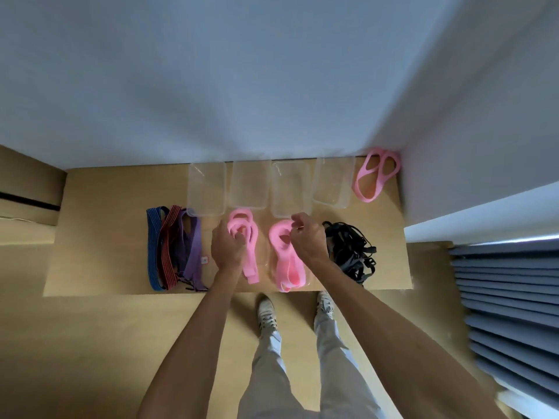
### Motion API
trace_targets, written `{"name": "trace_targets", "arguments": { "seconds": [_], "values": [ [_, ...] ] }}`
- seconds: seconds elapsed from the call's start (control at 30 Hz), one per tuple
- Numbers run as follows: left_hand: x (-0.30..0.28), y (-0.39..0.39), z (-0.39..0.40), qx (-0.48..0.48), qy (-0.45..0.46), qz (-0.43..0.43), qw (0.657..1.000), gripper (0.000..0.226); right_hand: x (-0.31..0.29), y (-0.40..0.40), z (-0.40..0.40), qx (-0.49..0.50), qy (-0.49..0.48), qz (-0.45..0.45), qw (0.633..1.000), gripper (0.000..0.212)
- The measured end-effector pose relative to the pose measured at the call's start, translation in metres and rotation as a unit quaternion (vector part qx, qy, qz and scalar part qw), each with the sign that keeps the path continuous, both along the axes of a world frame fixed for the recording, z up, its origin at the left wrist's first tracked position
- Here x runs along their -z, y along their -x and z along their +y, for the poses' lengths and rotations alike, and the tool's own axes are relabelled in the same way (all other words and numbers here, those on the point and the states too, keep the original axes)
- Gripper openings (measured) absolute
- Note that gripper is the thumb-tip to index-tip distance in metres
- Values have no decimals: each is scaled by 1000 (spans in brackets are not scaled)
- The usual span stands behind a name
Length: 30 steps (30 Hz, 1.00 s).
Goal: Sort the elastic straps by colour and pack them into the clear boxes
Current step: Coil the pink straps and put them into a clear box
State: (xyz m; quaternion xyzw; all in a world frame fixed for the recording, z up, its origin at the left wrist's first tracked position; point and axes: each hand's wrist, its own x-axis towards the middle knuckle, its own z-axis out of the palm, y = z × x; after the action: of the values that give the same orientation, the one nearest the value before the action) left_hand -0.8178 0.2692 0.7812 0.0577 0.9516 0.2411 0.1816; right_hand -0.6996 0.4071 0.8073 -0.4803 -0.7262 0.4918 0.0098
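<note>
left hand [228, 247] grips pink strap [246, 237] | right hand [308, 240] pinches pink bundle [286, 255]

left hand [227, 247] curled, right hand [308, 240] pinching

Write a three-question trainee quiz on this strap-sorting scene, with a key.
1. True or false: both hands hold pink straps.
2. How many clear boxes stand in the row by the wall?
3. The black straps lie: A) at the table's left end, B) beside the right hand, C) in a box.

Key:
1. True: left hand grips one pink strap, right hand pinches another.
2. Four clear boxes.
3. B: black straps.
</note>
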Motion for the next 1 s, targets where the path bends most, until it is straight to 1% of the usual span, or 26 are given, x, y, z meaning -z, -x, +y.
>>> {"name": "trace_targets", "arguments": {
  "seconds": [0.07, 0.13, 0.2, 0.3, 0.37, 0.43, 0.53, 0.63, 0.77, 0.87, 1.0],
  "values": [
    [-11, -18, 18, 26, -17, 41, 999, 31, -9, -9, 19, 7, -6, 22, 1000, 38],
    [-21, -36, 45, 65, -69, 81, 992, 26, -17, -21, 44, 18, -42, 41, 998, 39],
    [-32, -53, 79, 111, -117, 102, 982, 24, -25, -37, 70, 29, -68, 36, 997, 40],
    [-44, -80, 136, 173, -180, 98, 963, 25, -34, -68, 110, 54, -83, 4, 995, 44],
    [-48, -97, 171, 183, -193, 58, 962, 26, -37, -88, 134, 70, -87, -23, 994, 46],
    [-50, -112, 201, 189, -186, 13, 964, 27, -39, -107, 154, 85, -76, -42, 993, 47],
    [-51, -128, 231, 225, -158, -30, 961, 30, -38, -127, 174, 105, -43, -69, 991, 49],
    [-51, -132, 254, 263, -120, -50, 956, 33, -33, -134, 186, 123, -12, -86, 989, 51],
    [-42, -125, 278, 279, -77, -83, 954, 29, -19, -132, 196, 148, 28, -95, 984, 50],
    [-29, -120, 296, 303, -59, -102, 946, 29, -9, -122, 205, 221, 89, -83, 968, 49],
    [-10, -116, 318, 316, -55, -106, 941, 39, 1, -103, 223, 245, 94, -83, 961, 50]
  ]
}}
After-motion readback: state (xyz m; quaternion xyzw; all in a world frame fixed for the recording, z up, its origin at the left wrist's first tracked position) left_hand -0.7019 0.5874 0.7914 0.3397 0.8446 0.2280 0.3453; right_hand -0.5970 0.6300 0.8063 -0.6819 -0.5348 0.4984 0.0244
